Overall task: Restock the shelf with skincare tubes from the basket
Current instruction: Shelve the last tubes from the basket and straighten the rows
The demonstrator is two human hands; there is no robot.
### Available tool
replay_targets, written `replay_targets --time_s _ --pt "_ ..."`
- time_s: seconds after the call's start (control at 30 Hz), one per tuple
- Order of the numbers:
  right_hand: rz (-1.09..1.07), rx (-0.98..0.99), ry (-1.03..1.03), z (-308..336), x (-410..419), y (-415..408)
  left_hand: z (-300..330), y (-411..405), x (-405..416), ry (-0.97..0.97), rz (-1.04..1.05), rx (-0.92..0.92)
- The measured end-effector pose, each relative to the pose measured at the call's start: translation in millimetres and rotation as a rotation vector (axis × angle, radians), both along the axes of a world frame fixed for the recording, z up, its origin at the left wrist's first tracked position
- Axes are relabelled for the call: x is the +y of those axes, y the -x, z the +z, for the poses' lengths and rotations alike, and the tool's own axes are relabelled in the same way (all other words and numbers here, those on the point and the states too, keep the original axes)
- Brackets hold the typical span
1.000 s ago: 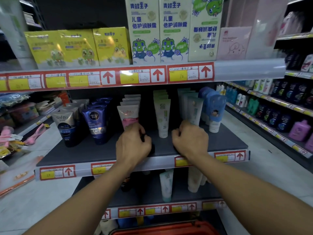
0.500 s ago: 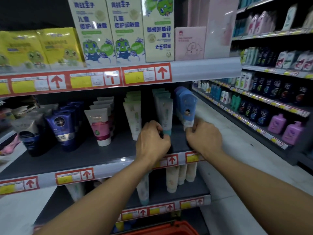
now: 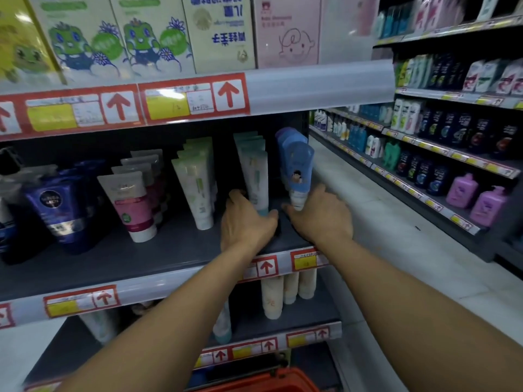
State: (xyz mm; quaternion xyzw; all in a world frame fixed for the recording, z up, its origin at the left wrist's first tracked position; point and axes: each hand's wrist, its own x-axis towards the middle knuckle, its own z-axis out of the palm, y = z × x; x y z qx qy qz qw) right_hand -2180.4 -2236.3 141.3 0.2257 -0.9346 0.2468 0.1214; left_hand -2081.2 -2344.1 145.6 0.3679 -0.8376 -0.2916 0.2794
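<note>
Both hands have shifted along the shelf [image 3: 158, 250] since the earlier frame, from the pink and green tube rows toward its right end. Now the left hand [image 3: 246, 222] has its grip curled round the base of the front pale teal-capped tube [image 3: 254, 179], which stands cap-down at the head of its row. Just right of that tube, the right hand [image 3: 319, 216] pinches the white cap of the front blue tube [image 3: 297, 171], tilted slightly and also cap-down. Left of the teal-capped tube stand the green-printed tube [image 3: 195, 188], then the pink-banded tube [image 3: 130, 202], then the dark blue tubes [image 3: 56, 205]. Well below the shelf, the orange basket [image 3: 263, 381] rim shows at the bottom edge.
</note>
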Motion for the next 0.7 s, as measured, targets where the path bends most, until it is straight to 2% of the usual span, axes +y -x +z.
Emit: replay_targets --time_s 0.13,0.47,0.7 --pt "-0.01 0.012 -0.01 -0.2 1.3 0.6 0.6 -1.6 -0.4 0.032 -0.017 -0.049" --pt "-0.038 0.032 0.055 -2.5 1.4 -2.5 -2.9 0.9 -4.8 0.017 0.023 -0.023" --pt "-0.043 0.043 0.024 -4.1 1.3 0.1 -5.8 2.3 -6.6 0.052 0.028 -0.043"
